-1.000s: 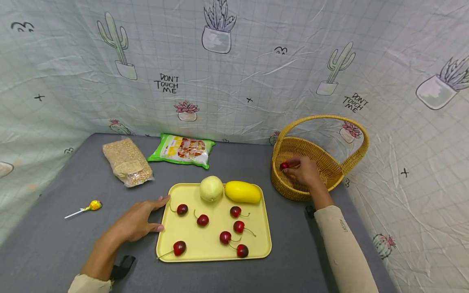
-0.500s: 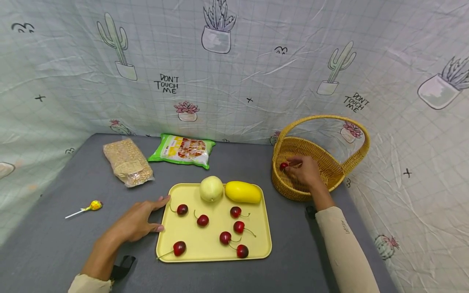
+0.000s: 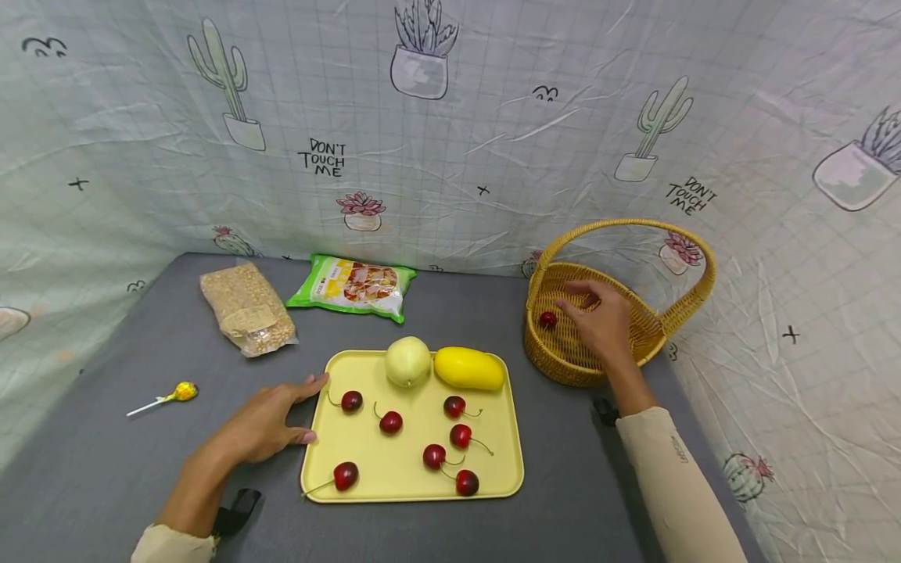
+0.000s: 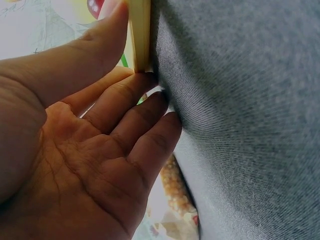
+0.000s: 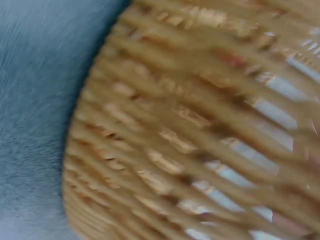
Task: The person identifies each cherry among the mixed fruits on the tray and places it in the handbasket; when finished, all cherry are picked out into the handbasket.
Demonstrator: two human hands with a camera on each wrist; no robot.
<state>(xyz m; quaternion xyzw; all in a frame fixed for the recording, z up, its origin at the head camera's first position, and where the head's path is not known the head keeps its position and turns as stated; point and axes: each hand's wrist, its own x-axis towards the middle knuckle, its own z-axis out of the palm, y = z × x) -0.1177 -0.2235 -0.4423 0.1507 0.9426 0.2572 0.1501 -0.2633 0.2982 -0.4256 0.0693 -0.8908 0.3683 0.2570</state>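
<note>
Over the wicker basket (image 3: pixel 559 369), my right hand (image 3: pixel 605 322) has thumb and fingers parted with nothing between them. A cherry (image 3: pixel 547 319) lies inside the basket, just left of the fingers. The basket's woven side (image 5: pixel 150 125) fills most of the right wrist view and hides that hand. My left hand (image 3: pixel 271 426) rests at the left edge of the yellow tray (image 3: pixel 383 478), thumb and forefinger spread along the rim. In the left wrist view its thumb (image 4: pixel 107 37) touches the tray's rim (image 4: pixel 140 40). Several stemmed cherries (image 3: pixel 390 423) lie scattered on the tray.
A pale green round fruit (image 3: pixel 407 362) and a yellow oblong fruit (image 3: pixel 468 368) sit at the tray's back edge. Behind lie a green snack bag (image 3: pixel 359 288) and a clear bag of kernels (image 3: pixel 248 309). A lollipop (image 3: pixel 184 391) lies on the left. A patterned curtain (image 3: pixel 450 141) surrounds the table.
My right hand has let go of the cherry, which stays in the basket. The hand has lifted slightly and drawn to the right. My left hand has stayed at the tray.
</note>
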